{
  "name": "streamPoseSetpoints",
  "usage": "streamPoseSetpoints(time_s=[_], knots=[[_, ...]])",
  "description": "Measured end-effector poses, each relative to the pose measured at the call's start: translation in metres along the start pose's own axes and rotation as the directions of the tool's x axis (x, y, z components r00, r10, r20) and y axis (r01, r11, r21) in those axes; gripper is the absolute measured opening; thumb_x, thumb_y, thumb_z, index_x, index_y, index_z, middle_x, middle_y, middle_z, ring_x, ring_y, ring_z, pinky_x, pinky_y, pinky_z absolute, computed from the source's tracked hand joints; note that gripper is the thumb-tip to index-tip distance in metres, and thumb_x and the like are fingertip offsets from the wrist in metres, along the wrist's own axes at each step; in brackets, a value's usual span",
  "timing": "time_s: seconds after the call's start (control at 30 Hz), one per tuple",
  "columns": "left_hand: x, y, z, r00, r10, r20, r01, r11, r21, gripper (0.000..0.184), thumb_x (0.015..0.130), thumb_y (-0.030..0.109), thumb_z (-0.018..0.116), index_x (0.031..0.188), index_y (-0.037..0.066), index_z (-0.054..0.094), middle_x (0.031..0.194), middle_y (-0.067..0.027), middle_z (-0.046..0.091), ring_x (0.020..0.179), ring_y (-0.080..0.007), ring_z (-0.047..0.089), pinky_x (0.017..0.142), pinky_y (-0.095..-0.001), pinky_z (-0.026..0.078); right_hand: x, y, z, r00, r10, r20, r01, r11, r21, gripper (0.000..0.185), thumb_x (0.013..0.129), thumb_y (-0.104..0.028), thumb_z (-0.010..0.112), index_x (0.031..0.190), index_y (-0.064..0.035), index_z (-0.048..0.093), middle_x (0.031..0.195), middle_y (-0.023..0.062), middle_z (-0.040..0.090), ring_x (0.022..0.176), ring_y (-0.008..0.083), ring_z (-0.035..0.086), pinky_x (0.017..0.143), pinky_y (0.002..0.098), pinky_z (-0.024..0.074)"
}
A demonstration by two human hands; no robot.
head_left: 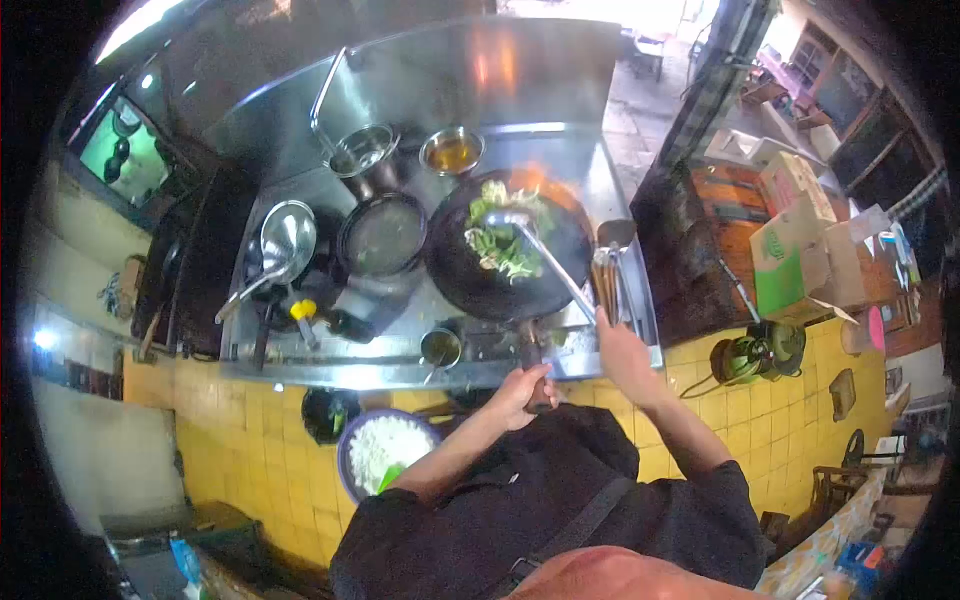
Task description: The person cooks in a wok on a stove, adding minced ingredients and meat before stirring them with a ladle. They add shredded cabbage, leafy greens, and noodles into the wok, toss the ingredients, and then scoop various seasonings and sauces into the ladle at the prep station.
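My left hand [522, 396] is closed around the wooden handle [532, 350] of a dark wok [455, 275] at the stove's front edge. My right hand [622, 352] grips the long metal shaft of a ladle [556, 262], whose head lies over the food. Leafy greens with pale strips [492, 250] sit in the middle of the wok. Orange flame [545, 183] shows at its far rim. Just right of the wok, several utensils [608, 280] stand together near the ladle's shaft.
On the steel stove [470, 373] are a black pan [383, 235], a metal pot [362, 165], a bowl of amber liquid [452, 153], a large strainer [288, 238], a yellow-topped bottle [303, 312] and a small cup [440, 348]. A purple tub [347, 470] holds rice. Cardboard boxes [790, 262] stand right.
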State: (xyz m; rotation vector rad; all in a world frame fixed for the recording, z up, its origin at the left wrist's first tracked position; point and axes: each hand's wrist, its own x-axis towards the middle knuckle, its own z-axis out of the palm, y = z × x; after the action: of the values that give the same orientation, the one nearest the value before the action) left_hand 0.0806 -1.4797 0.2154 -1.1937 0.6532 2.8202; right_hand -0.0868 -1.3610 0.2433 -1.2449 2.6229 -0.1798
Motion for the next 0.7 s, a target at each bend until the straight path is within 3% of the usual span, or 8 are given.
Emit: streamPoseSetpoints(time_s=[0.1, 0.17, 0.23, 0.43, 0.53, 0.6, 0.67, 0.7], knots=[[0.028, 0.009, -0.027, 0.997, 0.062, -0.05, -0.058, 0.996, 0.072, 0.017, 0.089, 0.017, 0.061, 0.083, 0.006, 0.05, 0.062, -0.0028, 0.051, 0.051, -0.0148, 0.052, 0.049, -0.0323, 0.048, 0.012, 0.007, 0.011, 0.998, -0.056, 0.026, 0.052, 0.988, 0.145, 0.047, 0.081, -0.002, 0.048, 0.128, -0.0019, 0.045, 0.081, 0.0273, 0.062, 0.072, 0.0444, 0.063, 0.066, 0.0498, 0.0518], [0.084, 0.012, -0.058, 0.966, 0.259, -0.023, -0.252, 0.953, 0.17, 0.02, 0.089, 0.02, 0.061, 0.081, 0.006, 0.05, 0.06, -0.0019, 0.049, 0.051, -0.0127, 0.049, 0.048, -0.0288, 0.043, 0.022, 0.013, 0.026, 0.978, -0.197, 0.068, 0.172, 0.947, 0.27, 0.05, 0.078, -0.004, 0.053, 0.127, -0.0001, 0.046, 0.078, 0.0289, 0.061, 0.075, 0.045, 0.062, 0.067, 0.0497, 0.0508], [0.146, 0.01, -0.103, 0.937, 0.341, 0.07, -0.348, 0.925, 0.151, 0.02, 0.09, 0.02, 0.059, 0.08, 0.006, 0.049, 0.062, -0.0029, 0.05, 0.051, -0.012, 0.048, 0.047, -0.0281, 0.043, 0.031, 0.021, 0.016, 0.97, -0.237, 0.059, 0.2, 0.91, 0.364, 0.037, 0.078, -0.008, 0.054, 0.113, 0.0022, 0.051, 0.079, 0.0275, 0.062, 0.078, 0.0454, 0.061, 0.071, 0.0505, 0.0498], [0.162, 0.026, -0.099, 0.913, 0.408, 0.022, -0.401, 0.883, 0.244, 0.023, 0.09, 0.023, 0.06, 0.082, 0.006, 0.049, 0.067, -0.0039, 0.053, 0.053, -0.014, 0.052, 0.048, -0.0296, 0.046, 0.074, -0.003, 0.035, 0.993, 0.076, 0.085, -0.09, 0.98, 0.175, 0.03, 0.081, -0.013, 0.054, 0.106, 0.003, 0.052, 0.084, 0.0282, 0.063, 0.083, 0.0467, 0.061, 0.075, 0.0511, 0.0491], [0.154, 0.021, -0.098, 0.893, 0.449, -0.028, -0.418, 0.851, 0.317, 0.028, 0.092, 0.032, 0.058, 0.084, 0.005, 0.05, 0.069, -0.0055, 0.055, 0.054, -0.0154, 0.055, 0.047, -0.0305, 0.047, 0.109, 0.009, 0.094, 0.998, 0.06, 0.016, -0.062, 0.921, 0.383, 0.027, 0.085, -0.019, 0.054, 0.098, 0.0043, 0.054, 0.079, 0.0241, 0.064, 0.07, 0.0381, 0.065, 0.064, 0.0455, 0.0508], [0.138, 0.009, -0.101, 0.845, 0.53, -0.066, -0.439, 0.759, 0.48, 0.037, 0.092, 0.042, 0.054, 0.085, 0.006, 0.052, 0.069, -0.0058, 0.056, 0.053, -0.0146, 0.055, 0.046, -0.0287, 0.046, 0.118, 0.034, 0.097, 0.991, -0.09, 0.101, 0.032, 0.883, 0.469, 0.028, 0.085, -0.021, 0.055, 0.096, 0.0047, 0.053, 0.068, 0.0157, 0.06, 0.057, 0.0281, 0.062, 0.055, 0.0414, 0.0495], [0.126, -0.013, -0.126, 0.902, 0.428, -0.056, -0.366, 0.828, 0.424, 0.035, 0.092, 0.042, 0.053, 0.09, 0.006, 0.055, 0.071, -0.0044, 0.057, 0.055, -0.0126, 0.055, 0.048, -0.027, 0.046, 0.091, 0.019, -0.009, 0.865, 0.017, 0.501, -0.319, 0.789, 0.525, 0.025, 0.084, -0.019, 0.055, 0.094, 0.0031, 0.055, 0.062, 0.008, 0.055, 0.043, 0.0182, 0.053, 0.039, 0.0345, 0.0419], [0.117, -0.024, -0.139, 0.944, 0.328, -0.035, -0.293, 0.883, 0.366, 0.035, 0.093, 0.041, 0.053, 0.096, 0.007, 0.057, 0.074, -0.0031, 0.059, 0.057, -0.0107, 0.054, 0.049, -0.0253, 0.046, 0.092, 0.032, -0.017, 0.858, 0.037, 0.513, -0.334, 0.798, 0.502, 0.026, 0.083, -0.02, 0.055, 0.098, 0.0021, 0.057, 0.067, 0.0121, 0.06, 0.042, 0.0176, 0.054, 0.037, 0.0346, 0.0421]])
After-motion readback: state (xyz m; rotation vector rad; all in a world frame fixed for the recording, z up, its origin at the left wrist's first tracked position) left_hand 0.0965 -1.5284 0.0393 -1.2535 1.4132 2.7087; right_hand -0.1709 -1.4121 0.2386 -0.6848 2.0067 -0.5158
